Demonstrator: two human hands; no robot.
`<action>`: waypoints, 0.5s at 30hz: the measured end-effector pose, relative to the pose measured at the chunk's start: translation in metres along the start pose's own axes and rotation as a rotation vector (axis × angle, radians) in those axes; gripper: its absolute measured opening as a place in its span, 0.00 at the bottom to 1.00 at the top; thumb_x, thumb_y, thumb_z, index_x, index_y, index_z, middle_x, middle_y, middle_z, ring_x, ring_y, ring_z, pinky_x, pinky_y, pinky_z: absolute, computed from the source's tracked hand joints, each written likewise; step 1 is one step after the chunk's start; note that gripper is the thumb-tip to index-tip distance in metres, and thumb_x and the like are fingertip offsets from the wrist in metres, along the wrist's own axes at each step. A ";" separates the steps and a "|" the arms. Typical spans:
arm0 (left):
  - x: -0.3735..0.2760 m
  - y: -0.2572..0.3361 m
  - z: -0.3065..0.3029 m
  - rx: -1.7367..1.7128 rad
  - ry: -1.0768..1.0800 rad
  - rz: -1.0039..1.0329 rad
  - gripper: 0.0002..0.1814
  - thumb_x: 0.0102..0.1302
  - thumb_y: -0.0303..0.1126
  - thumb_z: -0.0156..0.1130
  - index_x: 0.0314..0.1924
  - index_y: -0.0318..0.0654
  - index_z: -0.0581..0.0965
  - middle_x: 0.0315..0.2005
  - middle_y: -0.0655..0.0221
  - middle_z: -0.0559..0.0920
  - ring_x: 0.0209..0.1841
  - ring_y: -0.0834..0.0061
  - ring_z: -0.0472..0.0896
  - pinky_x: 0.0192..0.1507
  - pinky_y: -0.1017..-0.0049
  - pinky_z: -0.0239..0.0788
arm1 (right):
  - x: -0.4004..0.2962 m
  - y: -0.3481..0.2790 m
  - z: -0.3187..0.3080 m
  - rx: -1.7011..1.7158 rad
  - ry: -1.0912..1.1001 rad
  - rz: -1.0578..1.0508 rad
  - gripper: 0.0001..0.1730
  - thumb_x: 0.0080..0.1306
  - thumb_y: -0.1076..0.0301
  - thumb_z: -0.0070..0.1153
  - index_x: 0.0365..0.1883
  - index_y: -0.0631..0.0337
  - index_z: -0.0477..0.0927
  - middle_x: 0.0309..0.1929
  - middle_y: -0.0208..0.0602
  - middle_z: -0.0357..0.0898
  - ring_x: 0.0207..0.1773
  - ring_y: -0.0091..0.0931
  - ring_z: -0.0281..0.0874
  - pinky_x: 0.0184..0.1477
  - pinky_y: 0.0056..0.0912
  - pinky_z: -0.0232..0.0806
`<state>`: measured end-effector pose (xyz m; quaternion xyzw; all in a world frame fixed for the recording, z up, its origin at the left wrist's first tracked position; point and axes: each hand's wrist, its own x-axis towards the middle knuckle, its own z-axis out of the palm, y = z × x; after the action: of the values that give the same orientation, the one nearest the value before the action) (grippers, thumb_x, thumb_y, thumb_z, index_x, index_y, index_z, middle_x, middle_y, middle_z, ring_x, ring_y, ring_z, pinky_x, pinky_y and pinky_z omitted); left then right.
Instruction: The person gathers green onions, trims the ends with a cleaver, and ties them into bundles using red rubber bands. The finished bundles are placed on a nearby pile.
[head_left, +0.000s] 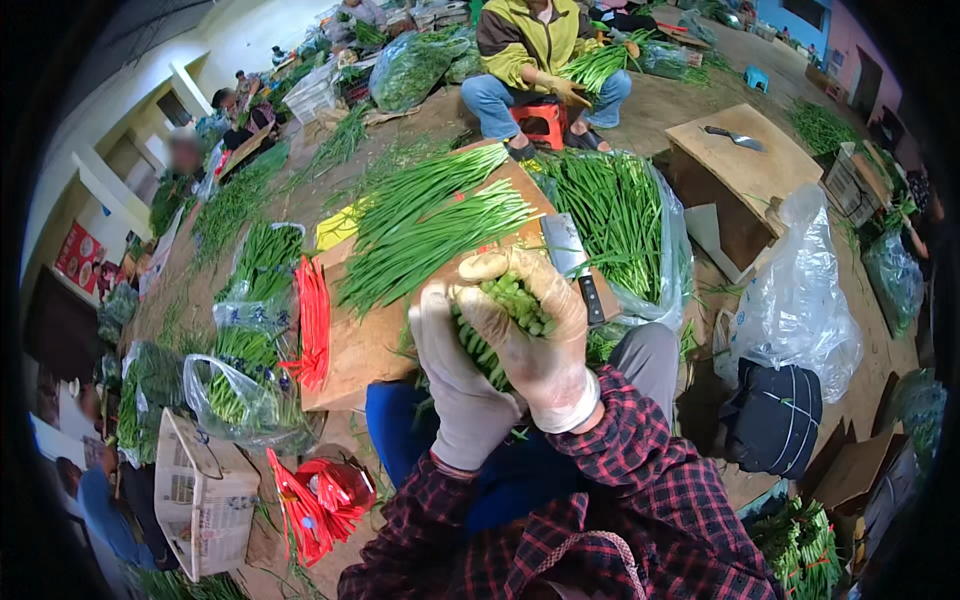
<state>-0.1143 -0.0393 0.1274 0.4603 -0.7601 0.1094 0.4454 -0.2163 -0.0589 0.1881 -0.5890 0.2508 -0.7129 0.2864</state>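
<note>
My left hand (469, 386) and my right hand (536, 330), both in pale work gloves, are closed around one bundle of green stalks (514, 300), with the stalk ends facing up. Beyond them, two sheaves of long green leafy stalks (439, 240), probably garlic chives, lie on a wooden board (352, 345). A cleaver (566, 244) with a black handle rests at the board's right side. Red plastic ties (311, 322) hang over the board's left edge. The lower part of the bundle is partly hidden by my gloves.
An open plastic bag of greens (611, 217) stands right of the board. Further right are a wooden box (742, 157) with a knife (735, 139) on it and a clear plastic bag (799, 300). Left are bagged greens (247, 397) and a white crate (206, 495). A co-worker sits opposite, holding greens.
</note>
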 end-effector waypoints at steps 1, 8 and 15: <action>-0.003 -0.011 0.004 -0.060 0.092 -0.048 0.49 0.53 0.36 0.68 0.68 0.24 0.53 0.65 0.42 0.61 0.66 0.39 0.60 0.68 0.50 0.51 | -0.002 0.002 0.007 0.085 0.048 0.164 0.10 0.64 0.75 0.61 0.44 0.64 0.77 0.39 0.33 0.80 0.44 0.22 0.76 0.48 0.26 0.69; 0.030 -0.050 -0.002 -0.084 -0.190 -0.062 0.52 0.38 0.34 0.75 0.65 0.30 0.61 0.56 0.53 0.73 0.57 0.53 0.74 0.57 0.56 0.68 | 0.005 0.066 0.000 0.994 0.262 0.714 0.13 0.72 0.63 0.53 0.49 0.59 0.71 0.37 0.30 0.77 0.42 0.21 0.75 0.47 0.26 0.69; 0.067 -0.127 0.043 -0.009 -0.611 -0.074 0.40 0.46 0.30 0.69 0.63 0.45 0.67 0.42 0.56 0.83 0.39 0.55 0.83 0.39 0.66 0.77 | 0.017 0.189 -0.012 0.883 0.300 0.714 0.20 0.76 0.54 0.43 0.46 0.64 0.72 0.44 0.39 0.78 0.47 0.33 0.78 0.52 0.36 0.72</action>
<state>-0.0497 -0.1749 0.1240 0.4971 -0.8422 -0.0536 0.2018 -0.2090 -0.2051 0.0665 -0.1856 0.1507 -0.6846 0.6886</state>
